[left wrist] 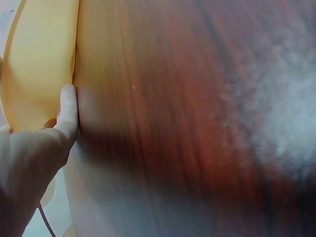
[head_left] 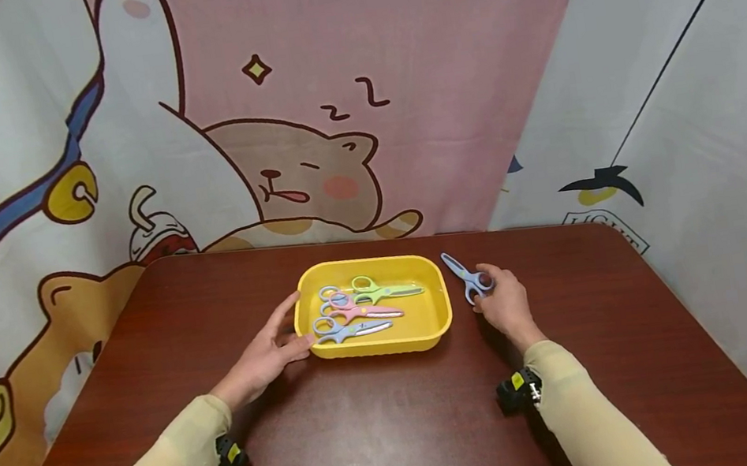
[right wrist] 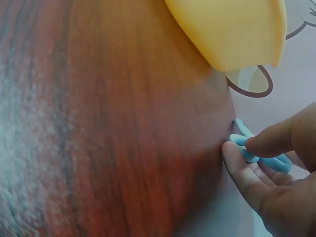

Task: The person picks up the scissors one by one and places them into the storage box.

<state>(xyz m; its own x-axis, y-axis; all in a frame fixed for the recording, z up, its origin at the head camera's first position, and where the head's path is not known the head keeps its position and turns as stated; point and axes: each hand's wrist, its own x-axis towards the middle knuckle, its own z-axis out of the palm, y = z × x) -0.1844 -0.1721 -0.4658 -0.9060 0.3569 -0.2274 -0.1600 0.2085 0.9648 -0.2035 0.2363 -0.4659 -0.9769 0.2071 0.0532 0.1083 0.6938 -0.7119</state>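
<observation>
My right hand [head_left: 507, 303] pinches a pair of blue scissors [head_left: 469, 280] by the finger loops, just right of a yellow tray [head_left: 381, 348]. The blades point to the far left. The right wrist view shows thumb and fingers on the light-blue handle [right wrist: 272, 165]. At the tray's left end is my left hand [head_left: 269, 353], fingers extended along the wall, with the straight thumb [left wrist: 69, 106] against its side. Inside the tray lie green scissors [head_left: 389, 292], pink scissors [head_left: 364, 311] and blue scissors [head_left: 354, 329]; more blue loops are partly hidden behind the pink pair.
The tray stands on a dark reddish-brown table [head_left: 373, 432], towards its far edge. A cloth with cartoon animals [head_left: 307, 170] hangs behind and along the sides. Each forearm wears a black wrist camera, the right wrist camera [head_left: 516, 394] hanging just above the tabletop.
</observation>
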